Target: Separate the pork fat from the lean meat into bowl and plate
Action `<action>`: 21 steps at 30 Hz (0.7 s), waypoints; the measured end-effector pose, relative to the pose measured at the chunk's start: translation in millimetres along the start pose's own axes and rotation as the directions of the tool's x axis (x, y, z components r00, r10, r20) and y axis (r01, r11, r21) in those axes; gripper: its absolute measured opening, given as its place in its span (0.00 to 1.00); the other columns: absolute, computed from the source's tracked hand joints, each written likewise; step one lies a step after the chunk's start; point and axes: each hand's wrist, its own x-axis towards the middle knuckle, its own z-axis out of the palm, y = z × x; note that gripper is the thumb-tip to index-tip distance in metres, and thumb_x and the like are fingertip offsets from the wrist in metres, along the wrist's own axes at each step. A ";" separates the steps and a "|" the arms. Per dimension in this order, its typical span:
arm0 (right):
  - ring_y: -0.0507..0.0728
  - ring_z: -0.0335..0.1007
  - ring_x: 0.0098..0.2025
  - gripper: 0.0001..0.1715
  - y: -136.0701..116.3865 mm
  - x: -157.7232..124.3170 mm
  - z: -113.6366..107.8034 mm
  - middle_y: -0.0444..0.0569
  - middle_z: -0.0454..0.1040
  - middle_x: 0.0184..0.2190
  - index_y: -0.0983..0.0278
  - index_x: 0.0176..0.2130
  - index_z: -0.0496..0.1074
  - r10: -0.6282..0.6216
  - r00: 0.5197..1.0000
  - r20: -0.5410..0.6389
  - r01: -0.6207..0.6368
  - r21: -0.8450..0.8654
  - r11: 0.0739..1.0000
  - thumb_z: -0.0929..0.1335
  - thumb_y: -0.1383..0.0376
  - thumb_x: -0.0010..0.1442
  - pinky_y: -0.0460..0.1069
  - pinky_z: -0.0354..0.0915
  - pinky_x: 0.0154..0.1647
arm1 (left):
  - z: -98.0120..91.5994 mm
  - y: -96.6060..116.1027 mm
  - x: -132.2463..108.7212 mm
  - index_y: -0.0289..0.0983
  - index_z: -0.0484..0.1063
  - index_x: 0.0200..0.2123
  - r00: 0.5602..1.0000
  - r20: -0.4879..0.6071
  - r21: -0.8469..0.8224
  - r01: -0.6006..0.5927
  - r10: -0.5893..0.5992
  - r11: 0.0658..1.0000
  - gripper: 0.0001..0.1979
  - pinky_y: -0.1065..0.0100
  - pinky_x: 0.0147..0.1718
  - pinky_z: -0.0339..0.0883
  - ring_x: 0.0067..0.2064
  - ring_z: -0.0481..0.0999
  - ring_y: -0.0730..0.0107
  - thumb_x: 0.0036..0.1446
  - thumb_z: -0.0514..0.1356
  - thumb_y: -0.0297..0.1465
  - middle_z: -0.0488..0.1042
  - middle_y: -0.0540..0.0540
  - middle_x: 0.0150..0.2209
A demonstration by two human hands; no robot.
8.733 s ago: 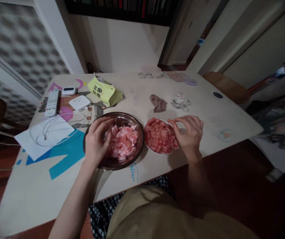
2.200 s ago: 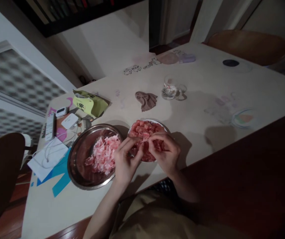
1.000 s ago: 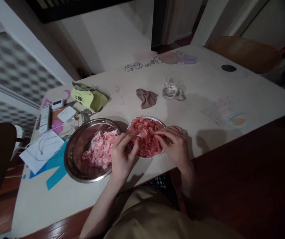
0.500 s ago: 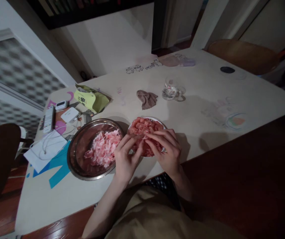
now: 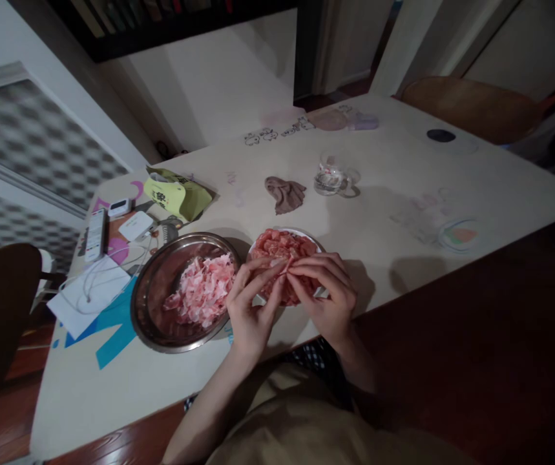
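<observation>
Over a white plate (image 5: 323, 292) heaped with reddish raw meat pieces (image 5: 284, 244), my left hand (image 5: 252, 310) and my right hand (image 5: 326, 290) meet fingertip to fingertip. Both hands pinch one small pink piece of meat (image 5: 285, 265) between thumbs and fingers. Just left of my left hand stands a wide steel bowl (image 5: 154, 329). Paler pink, thin meat pieces (image 5: 204, 289) lie piled in the bowl, toward its right side. My fingers hide part of the plate's near side.
Behind the plate lie a crumpled brown cloth (image 5: 285, 194) and a glass mug (image 5: 329, 177). A yellow-green bag (image 5: 178, 194) stands behind the bowl. To the left are a remote control (image 5: 95, 234), a white box (image 5: 136, 226) with a cable, and paper (image 5: 88, 294). A chair (image 5: 0, 316) is beside the table.
My hands have shifted slightly right, and the fingertips now draw together more tightly on the pink piece. The bowl, plate and other items stay where they were.
</observation>
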 end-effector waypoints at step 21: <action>0.55 0.77 0.38 0.09 2.3 -0.8 -0.4 0.44 0.81 0.34 0.56 0.40 0.79 0.022 0.999 -0.034 -0.020 0.049 0.999 0.73 0.71 0.61 0.55 0.75 0.44 | 11.1 -2.3 -0.7 0.39 0.80 0.41 0.994 0.016 -0.173 0.110 -0.109 0.979 0.04 0.66 0.44 0.75 0.41 0.80 0.68 0.64 0.65 0.30 0.82 0.46 0.39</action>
